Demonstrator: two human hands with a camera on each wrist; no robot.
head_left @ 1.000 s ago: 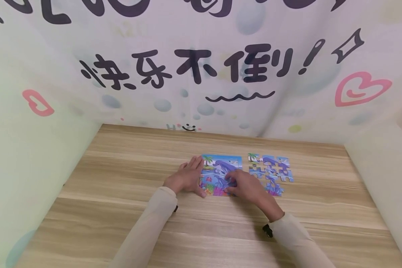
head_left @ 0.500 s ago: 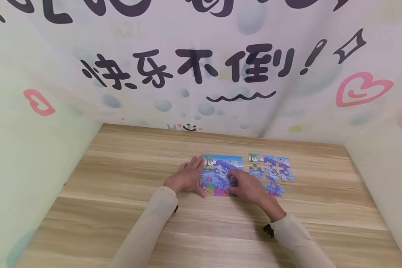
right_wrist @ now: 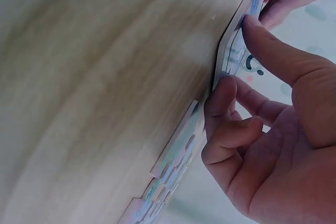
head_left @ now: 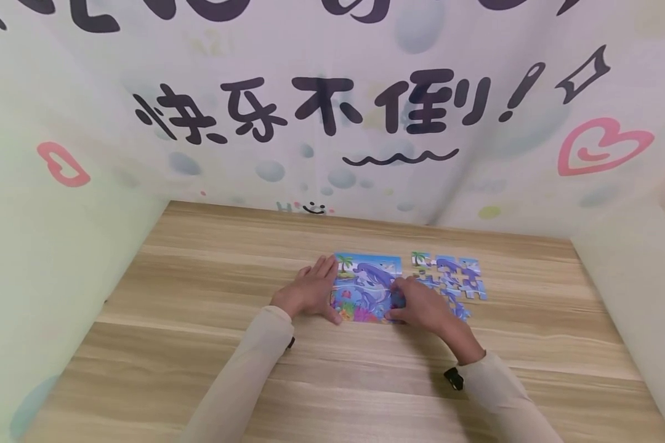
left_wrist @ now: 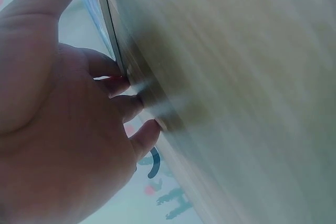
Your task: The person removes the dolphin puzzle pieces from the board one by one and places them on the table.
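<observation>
A flat jigsaw puzzle [head_left: 360, 306] with a dolphin, palm and coral picture lies on the table in the head view. My left hand [head_left: 309, 289] rests along its left edge, with fairly straight fingers and the thumb near the lower corner. My right hand [head_left: 425, 306] holds the lower right part of the puzzle between thumb and curled fingers. In the right wrist view the thumb and fingertips of my right hand [right_wrist: 278, 108] meet the board's rim. The left wrist view shows the fingertips of my left hand [left_wrist: 89, 114] against the board's side. The right hand covers the puzzle's lower right corner.
A second, partly joined group of dolphin puzzle pieces [head_left: 449, 271] with gaps lies just right of the board, partly behind my right hand. The wooden table [head_left: 332, 381] ends at a printed cloth backdrop [head_left: 321, 172], with pale walls at both sides.
My right hand has shifted slightly right, from over the puzzle's lower right area to its right edge, uncovering more of the dolphin picture. The left hand stays in place.
</observation>
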